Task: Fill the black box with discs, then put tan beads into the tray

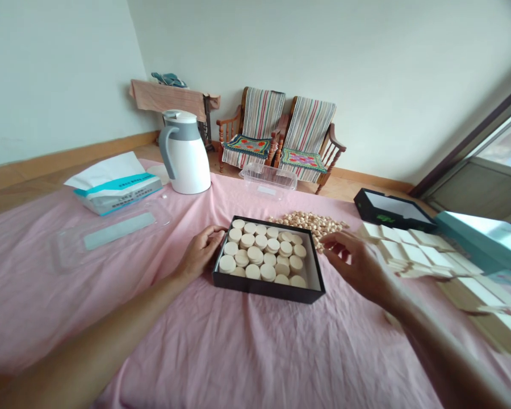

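Observation:
A shallow black box (267, 291) with a pale inside lies in front of me, filled with round wooden discs (255, 254), many of them stacked in layers. At its left wall, my left hand (200, 251) has its fingers curled against the edge and holds the box there. My right hand (360, 264) hovers just off the box's right side, fingers bent and thumb apart, with nothing visible in them. Beyond the box and close to the right fingertips, a heap of small wooden pieces (310, 222) spreads over the pink cloth.
Stacks of pale rectangular pieces (417, 250), a black lid or tray (394, 210) and a teal box (485, 241) stand on the right. Toward the back are a clear plastic container (269, 180) and a white jug (190, 162). A tissue pack (117, 190) and clear lid (114, 233) lie left.

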A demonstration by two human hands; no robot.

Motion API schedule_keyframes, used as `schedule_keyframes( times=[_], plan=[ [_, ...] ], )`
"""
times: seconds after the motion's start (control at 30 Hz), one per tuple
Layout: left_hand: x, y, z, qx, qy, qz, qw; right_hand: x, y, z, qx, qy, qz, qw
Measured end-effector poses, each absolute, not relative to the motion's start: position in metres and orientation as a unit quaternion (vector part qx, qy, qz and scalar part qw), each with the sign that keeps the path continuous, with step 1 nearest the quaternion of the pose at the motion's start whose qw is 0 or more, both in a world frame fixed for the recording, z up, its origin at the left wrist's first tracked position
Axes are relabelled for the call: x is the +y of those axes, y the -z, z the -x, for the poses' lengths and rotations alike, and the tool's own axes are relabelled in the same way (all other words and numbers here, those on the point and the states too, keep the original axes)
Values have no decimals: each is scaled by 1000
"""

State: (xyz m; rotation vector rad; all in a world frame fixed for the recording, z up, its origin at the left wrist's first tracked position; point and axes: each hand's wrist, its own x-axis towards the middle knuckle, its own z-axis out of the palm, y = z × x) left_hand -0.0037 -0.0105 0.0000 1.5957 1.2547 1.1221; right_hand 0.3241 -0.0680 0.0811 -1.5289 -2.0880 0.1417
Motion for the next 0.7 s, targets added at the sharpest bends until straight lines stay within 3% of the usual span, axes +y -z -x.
schedule_keyframes(
  times=[0.17, 0.5, 0.7],
  plan=[
    [-9, -1, 2, 509, -446, -630, 382, -94, -78, -374, -728, -51, 623, 283],
    [-6, -1, 2, 562, -415, -637, 326, -137, -65, -448, -703, -78, 684, 178],
    [-7, -3, 1, 567, -414, -635, 323, -129, -61, -452, -709, 34, 700, 75]
  ],
)
